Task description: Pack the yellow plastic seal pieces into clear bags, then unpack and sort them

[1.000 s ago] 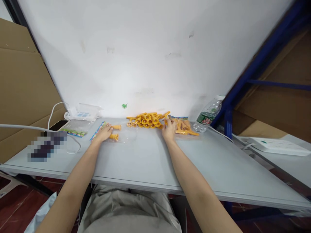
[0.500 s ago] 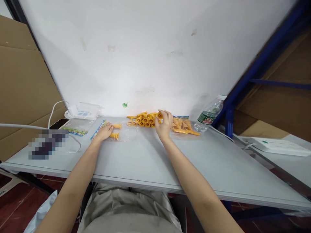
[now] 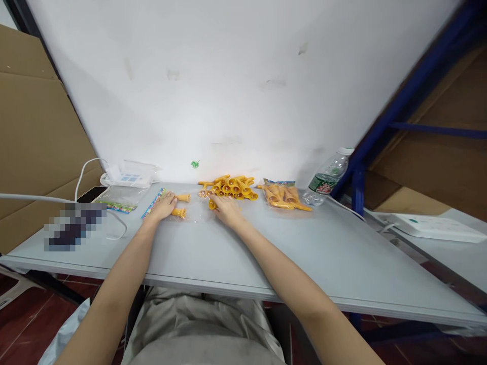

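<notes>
My left hand [image 3: 163, 207] lies flat on a clear plastic bag [image 3: 192, 210] with a coloured header strip, fingers stretched out, pressing it to the grey table [image 3: 243, 253]. Two orange plastic pieces [image 3: 181, 205] lie beside its fingertips, apparently inside the bag. My right hand [image 3: 227, 210] is closed on another orange piece [image 3: 212, 204] at the bag's right side. A pile of the same orange pieces [image 3: 233, 187] sits by the wall just beyond. A filled bag of orange pieces [image 3: 284, 195] lies right of the pile.
A water bottle [image 3: 327, 177] lies tilted at the back right beside a blue rack post [image 3: 357, 187]. At the back left are empty bags [image 3: 117, 198], a white power strip [image 3: 127, 177] and cables. Another power strip [image 3: 433, 228] sits on the right. Cardboard stands on the left.
My right hand took an orange piece from the pile and carried it left and down to the clear bag. My left hand stayed put on the bag.
</notes>
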